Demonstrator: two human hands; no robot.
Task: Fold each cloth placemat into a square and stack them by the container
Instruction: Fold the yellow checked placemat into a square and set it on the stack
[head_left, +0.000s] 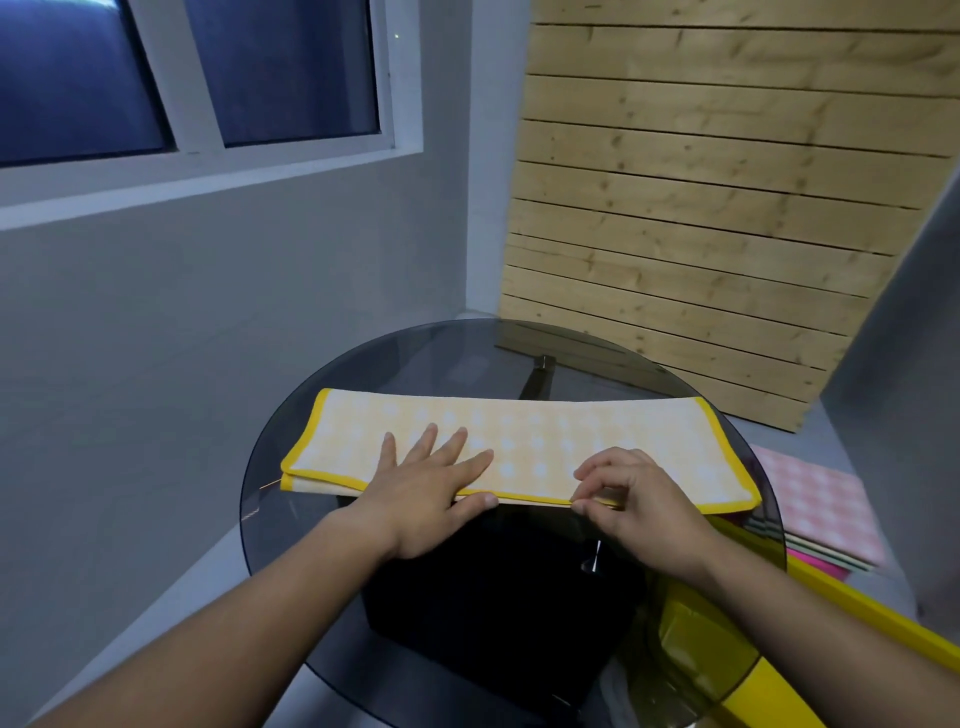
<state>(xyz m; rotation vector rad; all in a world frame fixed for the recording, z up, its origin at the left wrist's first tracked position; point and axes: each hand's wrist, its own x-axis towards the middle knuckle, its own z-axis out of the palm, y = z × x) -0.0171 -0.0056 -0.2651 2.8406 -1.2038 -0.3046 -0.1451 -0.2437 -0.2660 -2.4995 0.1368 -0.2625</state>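
Note:
A yellow placemat (545, 436) with pale dots and a bright yellow border lies folded in half lengthwise across the round glass table (415, 358). My left hand (426, 488) presses flat on its near left part, fingers spread and straight. My right hand (639, 499) pinches the near yellow edge of the placemat between thumb and fingers, right of the middle. A pink checked placemat (815, 493) lies on top of a small stack of cloths at the right, below the table's level.
A yellow container (727, 660) shows through the glass at lower right, with a yellow bar (857, 603) beside it. A black block (493, 597) sits under the tabletop. A wooden slat panel (701, 234) leans against the wall behind the table.

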